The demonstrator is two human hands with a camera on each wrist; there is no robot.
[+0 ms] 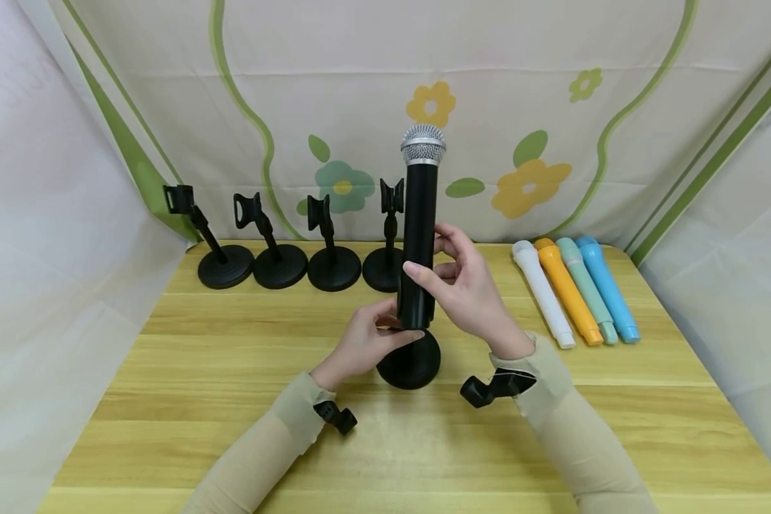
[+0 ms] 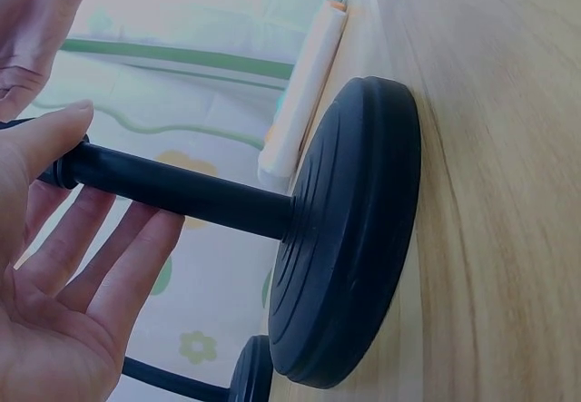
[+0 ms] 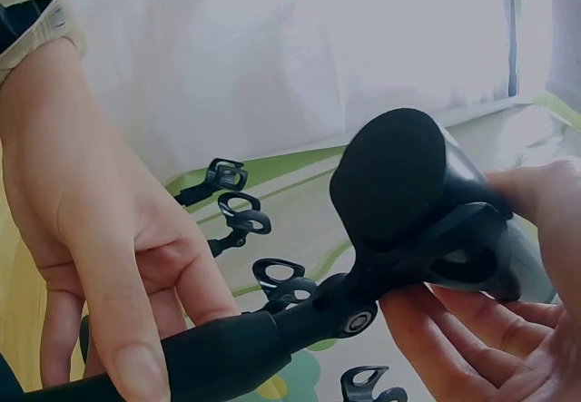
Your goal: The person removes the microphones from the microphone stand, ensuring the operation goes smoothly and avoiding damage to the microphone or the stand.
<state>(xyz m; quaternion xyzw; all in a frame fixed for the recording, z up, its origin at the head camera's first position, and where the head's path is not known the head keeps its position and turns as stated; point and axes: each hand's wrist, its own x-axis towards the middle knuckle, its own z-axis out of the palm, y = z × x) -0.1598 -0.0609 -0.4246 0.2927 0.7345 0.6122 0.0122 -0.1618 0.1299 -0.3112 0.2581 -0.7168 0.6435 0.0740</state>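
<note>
A black microphone with a silver mesh head stands nearly upright above the middle of the table. My right hand holds its body, thumb in front and fingers behind. Below it is a black desk stand, whose round base rests on the table. Thumb and fingers of my left hand grip the stand's upper pole. In the right wrist view the stand's clip lies around the lower body of the microphone. How firmly it sits there, I cannot tell.
Several more black stands with clips line the back left of the wooden table. At the right lie white, orange, green and blue microphones side by side. A flowered cloth hangs behind the table.
</note>
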